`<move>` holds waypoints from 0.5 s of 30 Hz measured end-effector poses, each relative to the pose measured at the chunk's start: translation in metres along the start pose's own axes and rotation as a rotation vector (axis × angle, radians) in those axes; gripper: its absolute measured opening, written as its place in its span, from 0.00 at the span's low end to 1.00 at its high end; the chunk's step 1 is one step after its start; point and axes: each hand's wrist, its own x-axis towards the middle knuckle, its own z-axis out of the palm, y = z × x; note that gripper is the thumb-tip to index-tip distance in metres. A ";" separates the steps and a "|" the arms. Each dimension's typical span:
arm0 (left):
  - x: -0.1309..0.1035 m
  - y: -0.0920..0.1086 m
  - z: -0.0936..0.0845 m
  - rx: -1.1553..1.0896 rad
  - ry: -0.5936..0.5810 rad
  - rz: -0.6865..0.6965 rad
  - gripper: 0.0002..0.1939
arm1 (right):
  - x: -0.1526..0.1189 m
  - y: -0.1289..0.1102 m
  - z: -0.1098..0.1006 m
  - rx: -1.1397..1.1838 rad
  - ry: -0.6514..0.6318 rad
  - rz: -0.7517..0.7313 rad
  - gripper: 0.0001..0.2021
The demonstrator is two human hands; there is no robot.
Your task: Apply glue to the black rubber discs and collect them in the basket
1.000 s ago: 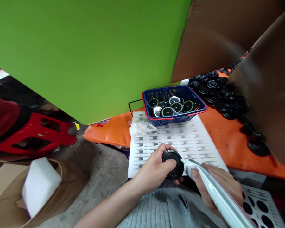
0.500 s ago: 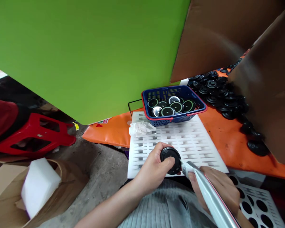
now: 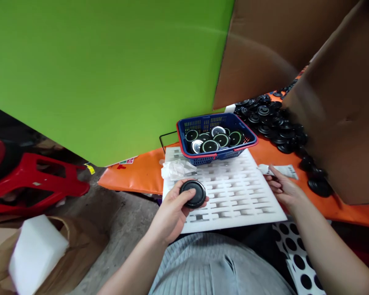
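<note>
**Black disc held at left, tube parted from it at right**

The left grip (image 3: 172,207) is closed on a black disc (image 3: 198,198), thumb across its face, above the slotted white panel (image 3: 233,222). Beyond, the blue basket (image 3: 235,155) holds several discs. Farther right, the right grip (image 3: 288,191) meets a white tube (image 3: 288,171) over the orange worktop (image 3: 338,211); whether its fingers clamp or merely touch, I cannot tell. A heap of black discs (image 3: 283,131) lies rightmost.

The tube's part with this disc seems done; setting the disc down seems left.

Half a second ago, the nozzle was at the disc's rim; now the disc is farther left, the tube well away rightward.
</note>
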 end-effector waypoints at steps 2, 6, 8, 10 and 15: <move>-0.001 0.005 -0.008 -0.033 0.043 0.029 0.13 | 0.005 0.008 -0.003 -0.071 -0.001 0.026 0.26; -0.002 0.013 -0.025 -0.081 0.130 0.028 0.14 | -0.016 0.010 -0.004 -0.241 0.083 -0.035 0.25; -0.002 0.015 -0.032 -0.090 0.163 0.022 0.14 | -0.041 0.005 0.005 -0.339 0.169 -0.159 0.21; 0.000 0.015 -0.036 -0.089 0.163 0.005 0.13 | -0.070 0.002 0.027 -0.461 0.201 -0.339 0.15; 0.003 0.010 -0.032 -0.066 0.079 -0.009 0.13 | -0.120 0.020 0.124 -0.921 -0.445 -0.648 0.08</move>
